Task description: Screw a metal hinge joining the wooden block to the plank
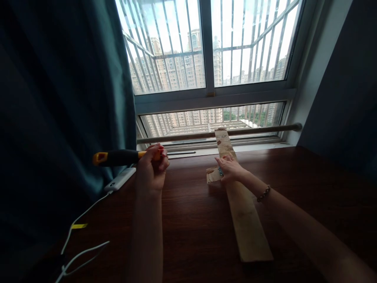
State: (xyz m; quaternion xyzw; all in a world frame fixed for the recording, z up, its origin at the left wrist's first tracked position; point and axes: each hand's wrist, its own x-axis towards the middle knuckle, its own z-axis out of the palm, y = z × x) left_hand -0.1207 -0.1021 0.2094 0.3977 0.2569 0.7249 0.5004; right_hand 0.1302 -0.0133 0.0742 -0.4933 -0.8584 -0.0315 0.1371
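My left hand [152,167] is closed around a screwdriver [122,157] with a black and yellow handle. Its thin shaft points right, level above the table and apart from the wood. My right hand [231,168] grips a long wooden board [246,220] near its far part, fingers bent over it. A short wooden piece [212,176] juts out to the left of the board, beside the fingers. Between that piece and my hand shows a small bluish-grey, metal-looking part [220,171], mostly covered, so its kind is unclear.
Both arms reach over a dark reddish-brown tabletop [188,236]. A rail [262,129] runs along the barred window beyond the table. At left hang a dark curtain [67,98], a white power strip [120,179] with white cables [85,212], and a yellow strip [79,226].
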